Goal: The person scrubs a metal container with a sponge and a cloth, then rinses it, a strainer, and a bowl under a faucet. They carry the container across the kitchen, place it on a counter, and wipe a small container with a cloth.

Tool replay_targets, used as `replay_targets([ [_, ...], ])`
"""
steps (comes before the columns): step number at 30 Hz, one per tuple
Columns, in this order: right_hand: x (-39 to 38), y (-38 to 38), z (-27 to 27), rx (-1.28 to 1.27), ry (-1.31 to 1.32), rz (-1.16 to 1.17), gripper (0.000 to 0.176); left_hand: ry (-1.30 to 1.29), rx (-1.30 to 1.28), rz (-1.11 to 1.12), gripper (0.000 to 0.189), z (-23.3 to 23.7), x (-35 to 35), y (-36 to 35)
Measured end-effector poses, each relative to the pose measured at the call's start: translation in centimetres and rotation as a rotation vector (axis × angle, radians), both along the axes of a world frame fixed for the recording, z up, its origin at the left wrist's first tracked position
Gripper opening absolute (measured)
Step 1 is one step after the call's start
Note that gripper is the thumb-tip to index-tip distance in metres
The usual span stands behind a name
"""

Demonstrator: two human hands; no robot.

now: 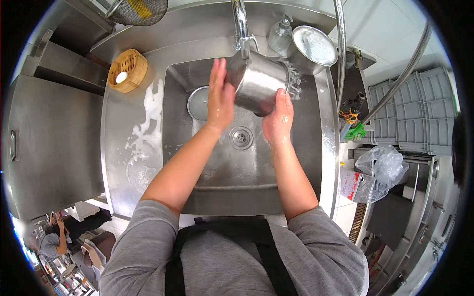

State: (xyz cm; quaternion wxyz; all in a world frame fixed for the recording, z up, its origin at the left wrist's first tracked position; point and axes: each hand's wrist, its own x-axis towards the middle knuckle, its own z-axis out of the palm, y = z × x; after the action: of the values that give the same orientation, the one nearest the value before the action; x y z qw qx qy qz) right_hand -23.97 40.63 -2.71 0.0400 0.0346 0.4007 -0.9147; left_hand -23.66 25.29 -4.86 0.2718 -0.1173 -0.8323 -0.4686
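A shiny stainless steel pot is tipped on its side beneath the faucet, over the sink. My right hand grips it near the rim on the right, thumb on the outer wall. Flat against or just beside the pot's base is my left hand, its fingers stretched out and slightly blurred. Water splashes at the pot's mouth. In the sink, left of my left hand, lies a round, pale, metal-rimmed item, partly hidden by that hand.
A bamboo steamer stands on the left counter beside foamy suds. Behind the sink's right corner are a pump bottle and a lidded metal container. A hose hangs at right. Another person is at lower left.
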Motion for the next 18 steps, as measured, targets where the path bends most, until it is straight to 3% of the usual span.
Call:
replay_targets([
  [2,0.4,1.0,-0.2,0.060,0.012,0.010,0.029,-0.272,0.596,-0.191,0.064,1.0,-0.9,-0.3],
  [4,0.4,1.7,-1.1,0.274,0.114,0.041,0.032,-0.545,1.188,-0.380,0.070,1.5,-1.9,-0.5],
  [5,0.4,2.1,-1.5,0.273,0.115,0.037,0.032,-0.641,1.197,-0.274,0.065,1.6,-2.3,-0.6],
  [9,0.5,3.6,-1.9,0.349,0.187,0.024,0.035,-0.892,1.274,-0.227,0.051,1.6,-4.0,-1.8],
  [13,0.1,5.0,-3.2,0.396,0.200,0.013,0.036,-1.067,1.209,-0.266,0.049,3.2,-5.1,-2.2],
  [16,0.2,5.1,-2.6,0.548,0.200,-0.033,0.036,-1.119,1.041,-0.372,0.045,3.3,-5.9,-2.5],
  [18,0.2,4.9,-1.5,0.655,0.189,-0.050,0.036,-1.114,0.698,-0.245,0.049,4.4,-6.0,-1.9],
])
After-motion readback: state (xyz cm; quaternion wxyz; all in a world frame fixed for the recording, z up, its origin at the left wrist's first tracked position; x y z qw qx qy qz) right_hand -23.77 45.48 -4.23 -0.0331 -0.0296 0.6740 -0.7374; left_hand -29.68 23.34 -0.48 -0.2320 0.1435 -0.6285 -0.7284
